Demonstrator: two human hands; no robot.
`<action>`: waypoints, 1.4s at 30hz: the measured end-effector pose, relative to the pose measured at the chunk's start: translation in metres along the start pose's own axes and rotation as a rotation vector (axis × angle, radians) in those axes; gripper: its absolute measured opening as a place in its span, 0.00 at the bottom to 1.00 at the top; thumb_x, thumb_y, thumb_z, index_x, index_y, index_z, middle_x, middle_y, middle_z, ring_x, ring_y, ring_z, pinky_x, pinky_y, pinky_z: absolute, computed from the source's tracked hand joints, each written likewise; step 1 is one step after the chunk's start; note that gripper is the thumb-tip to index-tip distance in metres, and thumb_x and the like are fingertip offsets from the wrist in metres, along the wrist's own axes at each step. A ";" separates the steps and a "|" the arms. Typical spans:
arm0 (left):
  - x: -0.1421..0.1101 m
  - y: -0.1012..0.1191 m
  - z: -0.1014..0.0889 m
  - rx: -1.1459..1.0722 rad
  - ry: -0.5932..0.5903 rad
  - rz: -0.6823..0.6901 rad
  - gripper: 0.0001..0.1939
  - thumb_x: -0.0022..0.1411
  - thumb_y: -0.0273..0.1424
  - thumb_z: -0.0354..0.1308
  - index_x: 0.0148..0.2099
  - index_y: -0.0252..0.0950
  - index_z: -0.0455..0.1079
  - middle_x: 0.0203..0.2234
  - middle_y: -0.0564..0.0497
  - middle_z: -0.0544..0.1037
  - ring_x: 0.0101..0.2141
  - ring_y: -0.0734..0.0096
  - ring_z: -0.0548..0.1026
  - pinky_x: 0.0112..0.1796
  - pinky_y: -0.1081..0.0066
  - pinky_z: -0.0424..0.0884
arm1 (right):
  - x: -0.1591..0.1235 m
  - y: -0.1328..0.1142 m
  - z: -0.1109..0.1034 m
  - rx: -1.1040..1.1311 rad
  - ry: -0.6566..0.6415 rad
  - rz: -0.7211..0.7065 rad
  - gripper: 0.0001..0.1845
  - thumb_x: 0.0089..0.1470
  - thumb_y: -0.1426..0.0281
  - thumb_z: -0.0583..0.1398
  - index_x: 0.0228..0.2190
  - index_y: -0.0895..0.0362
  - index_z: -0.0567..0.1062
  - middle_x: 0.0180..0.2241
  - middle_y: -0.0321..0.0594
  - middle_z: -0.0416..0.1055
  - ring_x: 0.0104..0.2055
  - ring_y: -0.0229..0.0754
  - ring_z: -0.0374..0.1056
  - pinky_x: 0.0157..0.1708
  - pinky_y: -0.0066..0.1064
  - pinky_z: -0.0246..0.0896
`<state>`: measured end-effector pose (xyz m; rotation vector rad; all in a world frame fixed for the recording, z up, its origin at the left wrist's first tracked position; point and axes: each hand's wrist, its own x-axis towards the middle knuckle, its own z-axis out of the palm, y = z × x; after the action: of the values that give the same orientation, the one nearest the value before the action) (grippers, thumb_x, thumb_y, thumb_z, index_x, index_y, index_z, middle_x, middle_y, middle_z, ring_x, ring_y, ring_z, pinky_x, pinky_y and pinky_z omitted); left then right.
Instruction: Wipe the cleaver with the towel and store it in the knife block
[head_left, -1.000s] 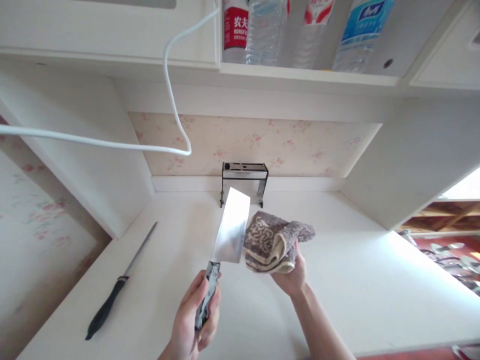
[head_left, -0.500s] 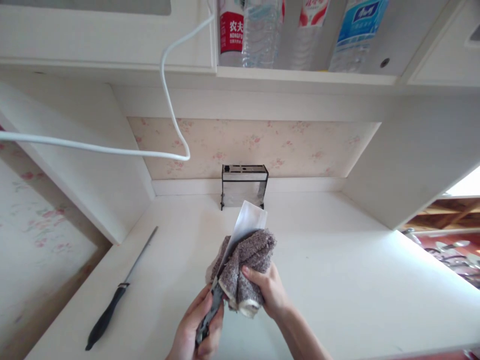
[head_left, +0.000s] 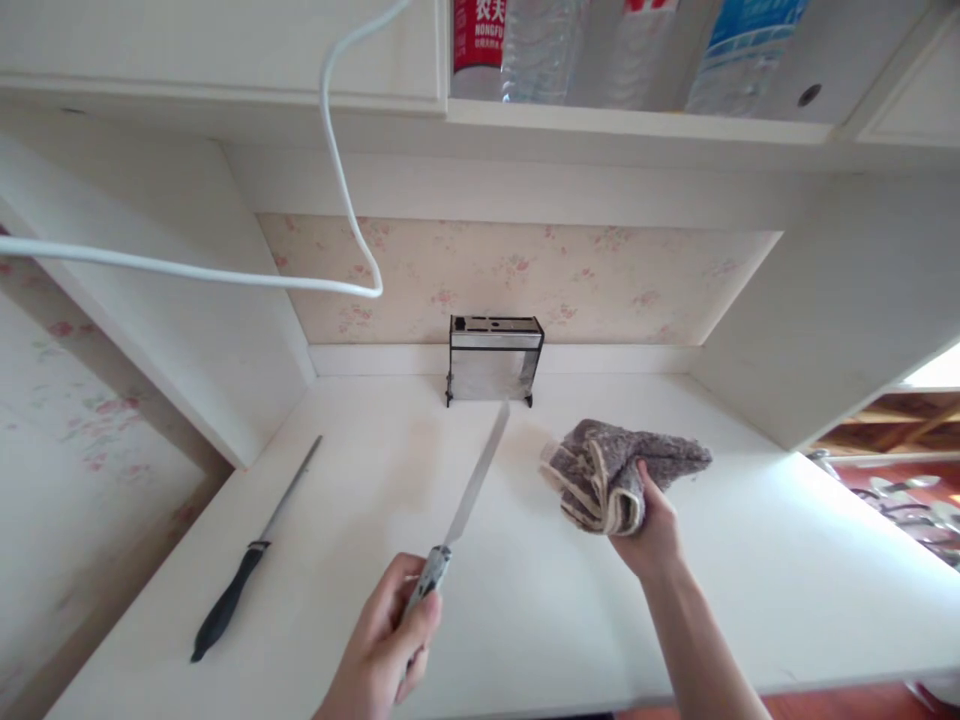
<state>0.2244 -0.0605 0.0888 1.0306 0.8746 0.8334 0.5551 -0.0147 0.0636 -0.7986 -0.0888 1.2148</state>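
Cleaver (head_left: 477, 480) in left hand (head_left: 388, 635), NONGFU bottle (head_left: 478, 38) above

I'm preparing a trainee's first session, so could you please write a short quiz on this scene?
1. Which hand holds the towel?
2. True or false: the knife and the towel are apart.
3. Fill in the blank: the rod lies on the counter, to the ____ of the knife.

Key:
1. The right hand.
2. True.
3. Left.
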 end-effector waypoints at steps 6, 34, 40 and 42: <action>0.032 -0.020 0.044 0.662 0.126 0.273 0.09 0.65 0.38 0.52 0.41 0.39 0.64 0.21 0.56 0.68 0.22 0.73 0.69 0.24 0.75 0.62 | -0.048 0.055 -0.010 0.000 -0.133 0.210 0.15 0.48 0.59 0.67 0.36 0.55 0.79 0.37 0.42 0.80 0.40 0.48 0.76 0.44 0.40 0.72; 0.057 -0.087 0.063 1.616 0.214 0.928 0.20 0.60 0.18 0.46 0.54 0.33 0.62 0.38 0.43 0.81 0.30 0.67 0.81 0.24 0.73 0.72 | 0.032 0.015 0.041 0.002 0.240 -0.167 0.26 0.35 0.75 0.72 0.40 0.60 0.75 0.35 0.43 0.80 0.32 0.47 0.78 0.33 0.33 0.78; 0.055 -0.098 0.070 1.453 0.240 0.753 0.14 0.63 0.21 0.47 0.50 0.36 0.60 0.37 0.44 0.81 0.33 0.63 0.82 0.26 0.71 0.74 | 0.058 -0.008 0.018 0.108 0.206 -0.304 0.20 0.41 0.72 0.70 0.39 0.56 0.75 0.36 0.36 0.80 0.35 0.42 0.77 0.39 0.35 0.76; 0.054 -0.098 0.070 1.393 0.261 0.671 0.11 0.64 0.23 0.47 0.48 0.38 0.59 0.36 0.45 0.81 0.31 0.63 0.82 0.26 0.71 0.73 | 0.063 -0.020 0.003 0.181 0.178 -0.282 0.14 0.47 0.67 0.66 0.39 0.53 0.76 0.35 0.34 0.80 0.35 0.41 0.77 0.41 0.38 0.75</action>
<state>0.3253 -0.0658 0.0041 2.5696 1.3900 0.8689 0.5936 0.0391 0.0561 -0.7056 0.0532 0.8687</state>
